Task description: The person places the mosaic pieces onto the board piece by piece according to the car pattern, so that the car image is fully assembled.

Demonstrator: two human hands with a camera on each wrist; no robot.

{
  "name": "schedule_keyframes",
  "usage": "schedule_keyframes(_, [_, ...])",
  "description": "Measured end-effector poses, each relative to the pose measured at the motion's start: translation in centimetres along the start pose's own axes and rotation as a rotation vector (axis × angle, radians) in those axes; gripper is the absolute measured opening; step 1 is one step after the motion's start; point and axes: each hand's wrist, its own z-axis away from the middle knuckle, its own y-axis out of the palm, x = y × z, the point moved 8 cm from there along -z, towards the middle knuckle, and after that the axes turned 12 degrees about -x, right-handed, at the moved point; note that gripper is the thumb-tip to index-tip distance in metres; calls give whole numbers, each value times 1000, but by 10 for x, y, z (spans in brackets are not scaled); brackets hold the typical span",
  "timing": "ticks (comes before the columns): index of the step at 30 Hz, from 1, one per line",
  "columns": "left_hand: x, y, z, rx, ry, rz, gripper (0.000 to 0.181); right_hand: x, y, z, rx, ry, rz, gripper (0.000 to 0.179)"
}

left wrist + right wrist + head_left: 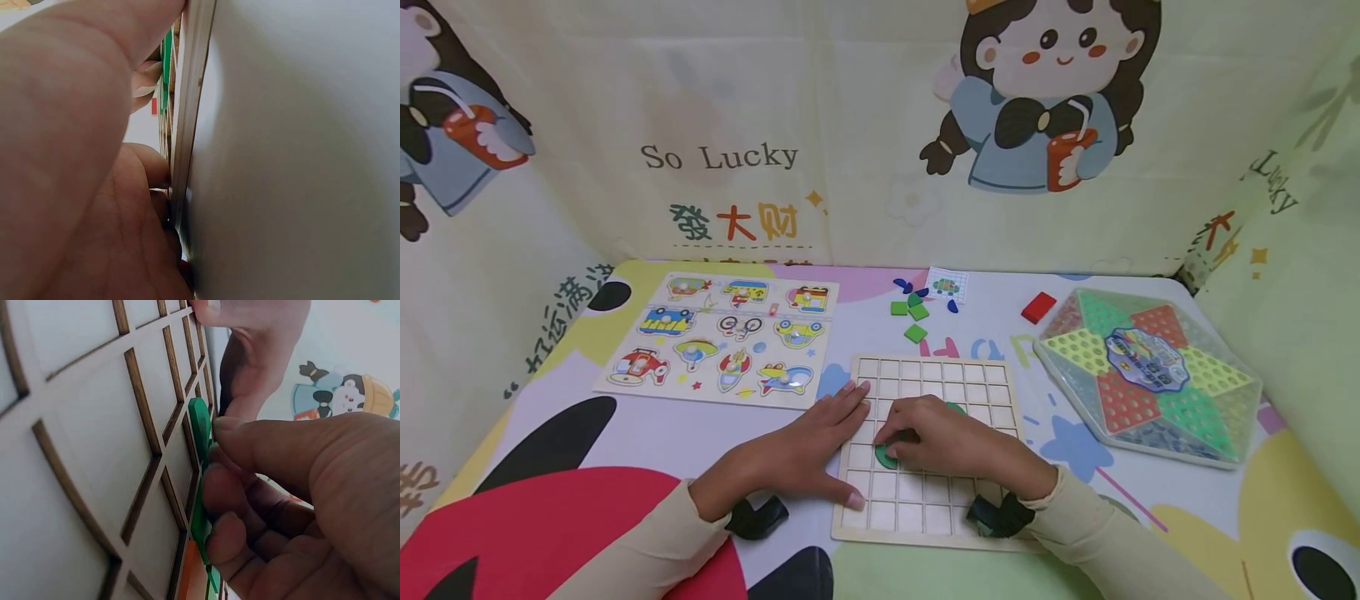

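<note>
A light wooden grid board [917, 538] lies on the table in front of me. My left hand [816, 442] rests along its left edge, thumb and fingers spread straight; the left wrist view shows the palm beside the board's rim [195, 94]. Over the middle of the grid, my right hand [943, 429] has its fingers curled and pinches a green piece [884, 457] at the surface. In the right wrist view, thumb and fingertips are at the green piece [199, 422], with an orange piece [189, 569] lower down. Another green piece [955, 407] shows partly behind the right hand.
Behind the board lie several green squares [915, 333], small dark blue pieces [952, 306] and a pattern card [947, 285]. A vehicle puzzle board [658, 379] is at left. At right are a red block [1038, 307] and a hexagonal game box [1078, 408].
</note>
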Motion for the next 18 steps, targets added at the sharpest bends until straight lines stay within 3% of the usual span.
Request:
schedule_keyframes(5, [1, 0, 0, -2, -7, 2, 114, -4, -7, -2, -31, 21, -41, 16])
schedule_keyframes(18, [1, 2, 0, -1, -24, -1, 115, -29, -43, -9, -204, 100, -49, 17])
